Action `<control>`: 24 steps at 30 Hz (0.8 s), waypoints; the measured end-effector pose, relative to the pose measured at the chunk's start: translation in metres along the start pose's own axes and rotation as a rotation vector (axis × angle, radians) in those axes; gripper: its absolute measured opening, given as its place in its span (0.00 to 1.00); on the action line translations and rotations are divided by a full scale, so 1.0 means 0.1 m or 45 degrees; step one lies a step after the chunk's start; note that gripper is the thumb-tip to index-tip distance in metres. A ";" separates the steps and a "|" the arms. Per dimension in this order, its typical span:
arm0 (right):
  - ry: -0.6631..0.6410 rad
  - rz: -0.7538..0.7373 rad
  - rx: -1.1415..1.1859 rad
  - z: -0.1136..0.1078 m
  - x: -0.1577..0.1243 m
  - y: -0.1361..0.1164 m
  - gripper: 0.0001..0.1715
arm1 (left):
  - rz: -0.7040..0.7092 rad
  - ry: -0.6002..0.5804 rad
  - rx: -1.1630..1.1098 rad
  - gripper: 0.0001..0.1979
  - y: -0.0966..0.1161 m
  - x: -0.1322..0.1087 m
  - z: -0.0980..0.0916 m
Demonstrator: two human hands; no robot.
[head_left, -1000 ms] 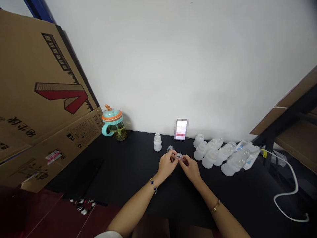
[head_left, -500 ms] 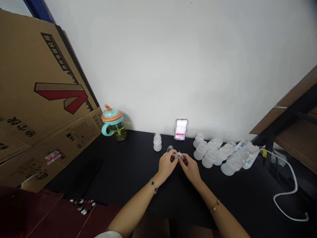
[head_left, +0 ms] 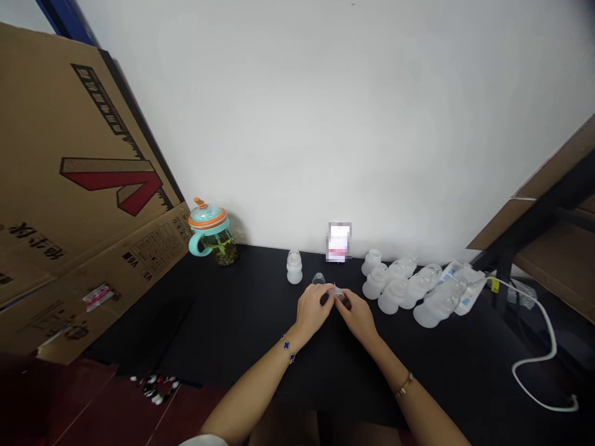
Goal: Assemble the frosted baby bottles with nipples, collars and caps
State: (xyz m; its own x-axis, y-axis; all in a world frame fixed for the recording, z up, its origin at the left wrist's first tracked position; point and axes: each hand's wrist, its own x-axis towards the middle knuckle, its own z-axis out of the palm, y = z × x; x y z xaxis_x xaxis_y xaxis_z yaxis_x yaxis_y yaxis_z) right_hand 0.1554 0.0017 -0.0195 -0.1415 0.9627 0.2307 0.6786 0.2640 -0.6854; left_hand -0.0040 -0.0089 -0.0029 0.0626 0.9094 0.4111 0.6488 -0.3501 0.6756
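Note:
Over the black table, my left hand (head_left: pixel 315 308) and my right hand (head_left: pixel 357 316) meet with fingertips closed on one small translucent piece. It looks like a baby bottle nipple (head_left: pixel 338 292) in its ring, with a thin tip pointing up; fingers cover much of it. Just beyond my left fingers stands a clear bottle cap (head_left: pixel 318 279), partly hidden by the hand. Farther back and to the left, a small frosted baby bottle (head_left: pixel 294 267) with a clear cap stands upright.
Several frosted bottles (head_left: pixel 394 295) cluster on the right, beside a white plastic packet (head_left: pixel 470 291) and a white cable (head_left: pixel 553 328). A lit phone (head_left: pixel 339 241) leans against the wall. A turquoise-lidded tea jug (head_left: pixel 214 235) stands left, by a large cardboard box (head_left: pixel 88 217).
The translucent piece has tilted between my fingertips, and its ring shows less openly. Both hands stay in nearly the same place. The view has shifted slightly.

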 end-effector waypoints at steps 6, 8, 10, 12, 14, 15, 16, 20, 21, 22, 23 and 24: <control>-0.006 0.016 0.078 -0.02 0.00 -0.01 0.18 | -0.006 -0.006 -0.031 0.14 -0.01 -0.01 0.02; -0.007 0.025 0.121 -0.02 0.01 -0.01 0.19 | -0.034 -0.022 -0.043 0.14 -0.02 -0.01 0.02; -0.018 0.033 0.156 -0.01 0.01 0.00 0.19 | -0.050 -0.037 -0.067 0.13 -0.03 0.00 0.03; -0.033 0.036 0.174 -0.01 0.01 0.01 0.20 | -0.048 -0.040 -0.093 0.12 -0.04 0.00 0.03; -0.041 0.037 0.178 -0.01 0.01 0.01 0.20 | -0.046 -0.033 -0.106 0.11 -0.05 0.00 0.04; -0.041 0.036 0.179 0.00 0.01 0.01 0.20 | -0.048 -0.030 -0.110 0.11 -0.05 0.00 0.05; -0.041 0.033 0.181 0.00 0.01 0.01 0.20 | -0.051 -0.028 -0.113 0.10 -0.06 0.00 0.06; -0.050 0.031 0.192 -0.01 0.00 0.00 0.20 | -0.068 -0.012 -0.113 0.08 -0.08 -0.01 0.07; -0.053 0.033 0.191 -0.01 0.00 0.00 0.20 | -0.070 -0.008 -0.111 0.08 -0.08 -0.01 0.08; -0.055 0.034 0.185 -0.01 0.01 0.01 0.20 | -0.071 -0.007 -0.108 0.08 -0.08 -0.01 0.08; -0.054 0.034 0.178 -0.01 0.01 0.01 0.20 | -0.070 -0.010 -0.105 0.08 -0.08 -0.01 0.07; -0.053 0.029 0.170 -0.01 0.01 0.01 0.20 | -0.068 -0.014 -0.102 0.08 -0.08 -0.01 0.07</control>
State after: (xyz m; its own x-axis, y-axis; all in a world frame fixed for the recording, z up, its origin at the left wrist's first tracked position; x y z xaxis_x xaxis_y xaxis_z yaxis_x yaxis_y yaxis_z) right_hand 0.1565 0.0028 -0.0194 -0.1590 0.9694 0.1871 0.5803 0.2451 -0.7766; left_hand -0.0038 -0.0051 -0.0133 0.0382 0.9296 0.3666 0.5885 -0.3174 0.7436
